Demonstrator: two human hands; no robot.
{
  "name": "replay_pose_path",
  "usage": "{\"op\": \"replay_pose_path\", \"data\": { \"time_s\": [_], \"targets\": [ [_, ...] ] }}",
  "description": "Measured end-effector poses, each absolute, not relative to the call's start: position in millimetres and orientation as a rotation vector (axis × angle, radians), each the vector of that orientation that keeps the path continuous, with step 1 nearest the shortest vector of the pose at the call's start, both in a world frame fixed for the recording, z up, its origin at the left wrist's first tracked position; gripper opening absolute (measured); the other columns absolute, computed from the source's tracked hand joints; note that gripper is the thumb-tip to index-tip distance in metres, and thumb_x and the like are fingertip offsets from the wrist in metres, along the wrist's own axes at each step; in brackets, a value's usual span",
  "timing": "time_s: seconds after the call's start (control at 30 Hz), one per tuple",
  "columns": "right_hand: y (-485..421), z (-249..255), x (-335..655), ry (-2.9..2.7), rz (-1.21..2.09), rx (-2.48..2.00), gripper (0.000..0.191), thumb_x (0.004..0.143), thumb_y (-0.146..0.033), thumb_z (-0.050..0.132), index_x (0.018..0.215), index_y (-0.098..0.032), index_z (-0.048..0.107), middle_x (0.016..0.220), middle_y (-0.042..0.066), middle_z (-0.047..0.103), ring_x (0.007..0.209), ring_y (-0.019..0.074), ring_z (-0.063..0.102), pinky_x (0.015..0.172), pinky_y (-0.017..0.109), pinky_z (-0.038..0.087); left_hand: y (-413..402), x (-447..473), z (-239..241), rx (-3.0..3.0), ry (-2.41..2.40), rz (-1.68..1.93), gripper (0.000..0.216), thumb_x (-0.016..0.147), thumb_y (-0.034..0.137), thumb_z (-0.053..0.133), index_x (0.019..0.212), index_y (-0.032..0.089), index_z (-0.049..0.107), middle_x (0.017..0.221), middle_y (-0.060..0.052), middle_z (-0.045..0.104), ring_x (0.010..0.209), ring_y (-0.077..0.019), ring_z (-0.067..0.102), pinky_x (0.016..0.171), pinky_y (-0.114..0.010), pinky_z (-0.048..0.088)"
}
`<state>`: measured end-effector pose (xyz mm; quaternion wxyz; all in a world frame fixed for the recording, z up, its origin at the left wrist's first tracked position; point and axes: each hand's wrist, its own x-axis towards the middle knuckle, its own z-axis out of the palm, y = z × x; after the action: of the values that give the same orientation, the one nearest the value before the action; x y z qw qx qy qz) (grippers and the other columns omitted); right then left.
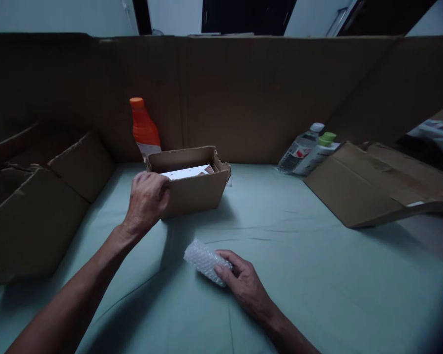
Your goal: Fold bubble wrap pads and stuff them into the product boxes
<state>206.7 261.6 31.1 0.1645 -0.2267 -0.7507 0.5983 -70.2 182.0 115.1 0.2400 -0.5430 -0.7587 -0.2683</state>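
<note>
My right hand (241, 280) is closed round one end of a roll of bubble wrap (203, 258), held low over the pale green cloth (280, 275). Whether anything is rolled up inside the wrap I cannot tell. Farther off, my left hand (147, 194) grips the near left corner of a small open cardboard box (197, 192), its fingers hooked over the rim. A white item (189, 172) shows inside that box, mostly hidden by the front wall.
Behind the small box an orange bottle (145, 128) leans against the cardboard wall (243, 98). Open cardboard boxes (33, 221) stand at the left. To the right are a clear bottle (299, 150), a green-capped bottle (319, 155) and a tilted cardboard box (362, 182).
</note>
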Motion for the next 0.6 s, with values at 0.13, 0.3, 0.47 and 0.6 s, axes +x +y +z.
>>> {"op": "replay_pose_path", "data": {
  "time_s": [0.13,0.3,0.47,0.6],
  "targets": [
    [283,62,218,-2.187,1.526,-0.619,0.031,0.092,-0.043,0.061,0.109,-0.019,0.071,0.097,0.005,0.073,0.082,0.0193,0.067,0.071,0.027,0.054,156,-46,115,-1.598,-2.007,-0.779,0.012,0.088,0.013,0.051,0.085,0.022,0.059,0.078,-0.002,0.065,0.081,-0.0202,0.061,0.101,-0.047,0.045],
    [306,135,226,-2.254,1.167,-0.459,0.024,0.092,-0.038,0.064,0.111,-0.025,0.071,0.095,0.004,0.074,0.073,0.0174,0.068,0.060,0.025,0.055,97,4,123,-1.609,-2.006,-0.810,0.013,0.091,0.011,0.053,0.093,0.022,0.058,0.083,0.000,0.067,0.083,-0.0175,0.064,0.107,-0.047,0.041],
    [306,201,188,-2.445,0.869,-0.191,0.022,0.092,-0.036,0.063,0.108,-0.025,0.073,0.094,0.004,0.075,0.077,0.0184,0.068,0.058,0.025,0.051,52,29,120,-1.421,-2.051,-0.823,0.016,0.090,0.014,0.062,0.103,0.023,0.060,0.091,-0.004,0.071,0.095,-0.0224,0.066,0.109,-0.051,0.039],
    [297,220,126,-2.700,0.909,-0.044,0.024,0.092,-0.034,0.059,0.102,-0.018,0.075,0.089,0.002,0.073,0.073,0.0144,0.064,0.055,0.022,0.042,41,33,113,-1.336,-2.032,-0.875,0.021,0.090,0.008,0.058,0.107,0.020,0.059,0.094,-0.006,0.072,0.097,-0.0228,0.064,0.102,-0.046,0.043]
  ]
}}
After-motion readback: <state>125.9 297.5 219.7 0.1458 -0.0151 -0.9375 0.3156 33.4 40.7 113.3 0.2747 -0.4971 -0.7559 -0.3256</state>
